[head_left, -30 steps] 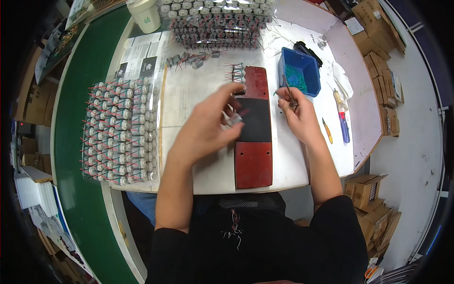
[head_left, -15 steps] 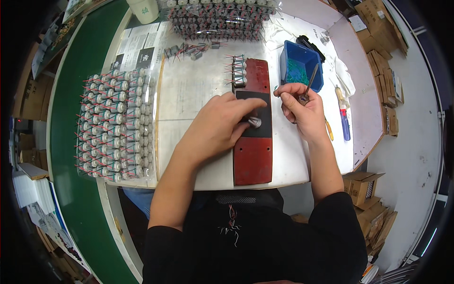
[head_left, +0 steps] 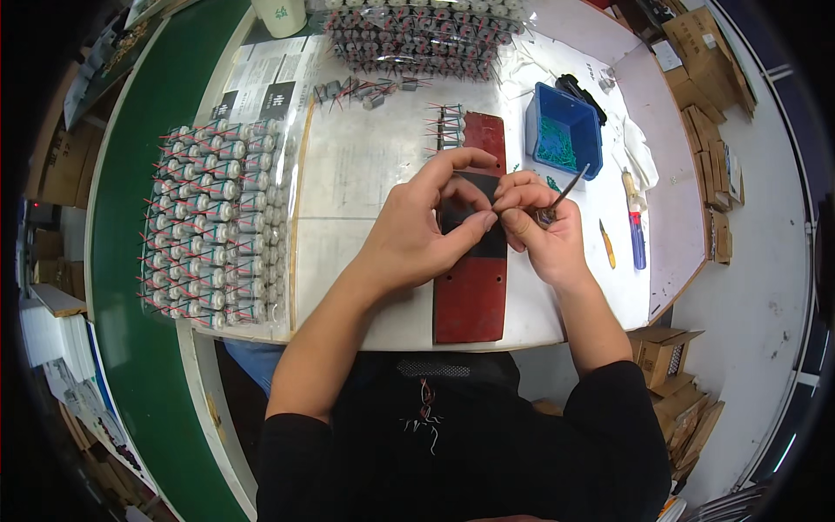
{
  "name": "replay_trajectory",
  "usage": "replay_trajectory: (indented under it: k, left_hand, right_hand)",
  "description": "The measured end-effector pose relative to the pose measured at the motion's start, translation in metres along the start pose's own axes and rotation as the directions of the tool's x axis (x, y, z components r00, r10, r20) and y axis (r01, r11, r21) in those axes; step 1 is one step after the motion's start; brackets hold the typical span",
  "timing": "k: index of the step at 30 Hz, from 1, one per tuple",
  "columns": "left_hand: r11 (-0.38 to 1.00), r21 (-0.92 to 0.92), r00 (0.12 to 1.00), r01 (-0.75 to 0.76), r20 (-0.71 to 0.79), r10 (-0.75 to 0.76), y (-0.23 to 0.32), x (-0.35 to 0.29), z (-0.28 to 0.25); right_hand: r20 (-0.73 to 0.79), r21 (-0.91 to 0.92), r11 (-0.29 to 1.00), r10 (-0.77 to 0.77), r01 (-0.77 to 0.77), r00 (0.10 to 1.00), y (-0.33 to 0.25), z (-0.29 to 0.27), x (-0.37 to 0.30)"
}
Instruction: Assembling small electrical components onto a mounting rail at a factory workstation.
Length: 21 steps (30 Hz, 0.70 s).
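My left hand curves over a black pad on a long red board. Its thumb and fingertips are pinched close against my right fingertips; whatever sits between them is hidden. My right hand grips a slim tool with a dark, thin shaft, which points up and away from the palm. Thumb and forefinger of that hand pinch at the same spot as the left. Just beyond my left hand, small motors with red and green wires stand in a row along the board's far left edge.
Rows of wired motors in clear plastic fill the table's left. More stand at the back, near loose grey motors. A blue bin of green bits stands right, above a red-and-blue screwdriver and a yellow-handled tool.
My right hand has moved left and nearer to meet my left hand's fingertips. My left thumb and fingers have drawn together above the pad. The whole view has shifted slightly.
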<state>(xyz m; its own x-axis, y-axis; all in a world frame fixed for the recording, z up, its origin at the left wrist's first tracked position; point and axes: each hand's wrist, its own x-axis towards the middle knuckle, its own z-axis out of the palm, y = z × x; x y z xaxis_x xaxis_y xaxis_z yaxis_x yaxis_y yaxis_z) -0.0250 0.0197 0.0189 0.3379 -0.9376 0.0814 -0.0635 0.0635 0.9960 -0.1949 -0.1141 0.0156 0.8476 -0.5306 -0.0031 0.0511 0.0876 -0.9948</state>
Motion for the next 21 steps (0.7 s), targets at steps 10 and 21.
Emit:
replay_trajectory:
  k: [10, 21]
  left_hand:
    - [0.990, -0.140, 0.997, -0.024, 0.064, 0.033, 0.001, 0.005, 0.005]
    - [0.972, -0.232, 0.998, 0.026, 0.058, -0.012, 0.007, 0.005, 0.005]
  right_hand:
    - [-0.048, 0.004, 0.994, -0.106, 0.107, 0.993, 0.000, 0.000, -0.005]
    - [-0.081, 0.077, 0.988, -0.131, 0.138, 0.988, 0.002, 0.002, -0.006]
